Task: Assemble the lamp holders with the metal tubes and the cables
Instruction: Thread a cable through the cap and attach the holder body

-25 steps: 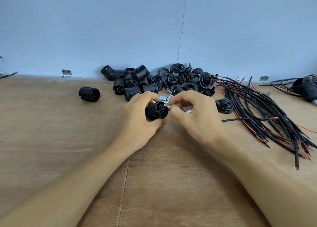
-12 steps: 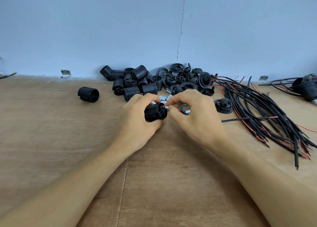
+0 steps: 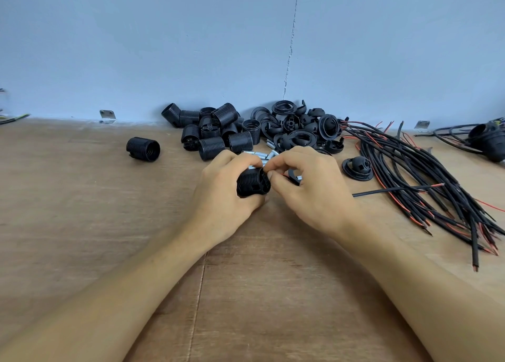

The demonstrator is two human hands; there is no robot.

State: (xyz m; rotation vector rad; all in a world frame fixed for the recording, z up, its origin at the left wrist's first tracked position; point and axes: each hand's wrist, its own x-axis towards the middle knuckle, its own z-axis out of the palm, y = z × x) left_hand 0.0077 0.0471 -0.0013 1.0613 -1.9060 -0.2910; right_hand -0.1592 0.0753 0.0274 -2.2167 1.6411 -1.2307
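Note:
My left hand (image 3: 224,195) grips a black ribbed lamp holder (image 3: 251,182) just above the wooden table, its end face turned right. My right hand (image 3: 308,186) pinches a red wire end (image 3: 285,175) of a black cable (image 3: 388,190) against that end face; a black cap and a bit of metal tube (image 3: 298,178) show inside its curled fingers. The cable trails away to the right over the table. Several small silver metal tubes (image 3: 259,154) lie just behind my hands.
A pile of black ribbed holders (image 3: 218,132) and a pile of black caps (image 3: 297,128) sit by the wall. One holder (image 3: 143,149) lies alone at the left, one cap (image 3: 358,166) at the right. A bundle of black and red cables (image 3: 426,175) spreads at the right; finished assemblies (image 3: 486,140) lie far right.
Both hands stay on the holder. My right fingers have shifted slightly at the holder's end face, working the red wire end; the view has barely moved.

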